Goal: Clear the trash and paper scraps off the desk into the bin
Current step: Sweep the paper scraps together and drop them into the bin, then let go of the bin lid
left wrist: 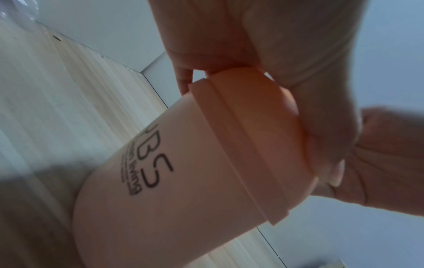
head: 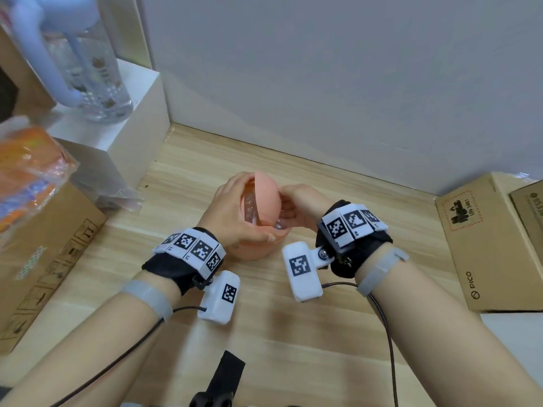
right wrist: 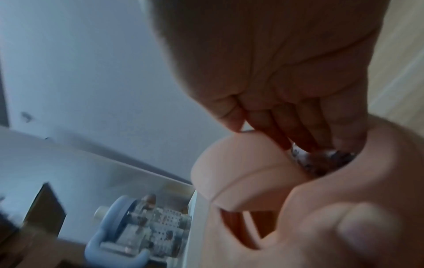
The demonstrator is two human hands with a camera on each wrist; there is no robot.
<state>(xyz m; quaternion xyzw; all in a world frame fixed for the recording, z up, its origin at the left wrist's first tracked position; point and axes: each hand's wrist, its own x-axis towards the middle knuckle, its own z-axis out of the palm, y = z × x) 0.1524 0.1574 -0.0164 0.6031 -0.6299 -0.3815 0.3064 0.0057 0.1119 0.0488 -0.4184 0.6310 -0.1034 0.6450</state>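
Note:
A small peach desk bin [head: 252, 249] with a swing lid [head: 266, 198] stands on the wooden desk [head: 338, 333] near the back wall. My left hand [head: 235, 214] grips the bin [left wrist: 183, 181] round its top ring, fingers curled over the rim. The lid [right wrist: 241, 172] is tipped up on edge. My right hand [head: 296, 207] reaches into the opening from the right, and its straight fingers [right wrist: 298, 127] press a crinkled clear plastic wrapper [right wrist: 321, 161] down inside. The wrapper [head: 255, 208] shows through the gap. What lies deeper in the bin is hidden.
Brown cardboard boxes [head: 484, 245] sit at the desk's right edge. Another cardboard box [head: 44, 259] at the left carries an orange packet [head: 26, 171]. A clear bottle with a lilac handle [head: 88, 69] stands on a white box [head: 132, 121]. A black strap [head: 226, 374] lies at the near edge.

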